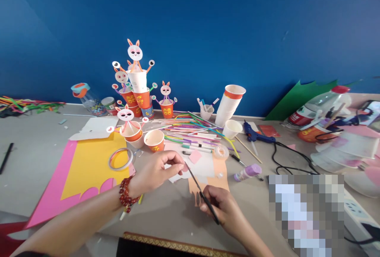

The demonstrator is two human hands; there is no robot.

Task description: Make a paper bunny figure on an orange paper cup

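Note:
My right hand (221, 207) grips a pair of black-handled scissors (196, 182), blades pointing up and left. At the blade tips, my left hand (163, 170) pinches a small piece of pink paper (185, 167), mostly hidden by the fingers. Beneath the hands lie white paper (204, 170) and a peach paper sheet (224, 178) with a cut edge. A pink paper square (195, 156) rests on the white paper. Left of my left hand, a roll of tape (130, 156) sits on a yellow sheet (89, 166) over a pink one (50, 193).
Paper-cup rabbits (135, 51) stand stacked at the back, beside a tall stack of cups (228, 104). Several colored pipe cleaners (190, 126) lie across the middle. A glue stick (247, 172), a blue glue gun (258, 135) with its cord, and a power strip (354, 209) are on the right.

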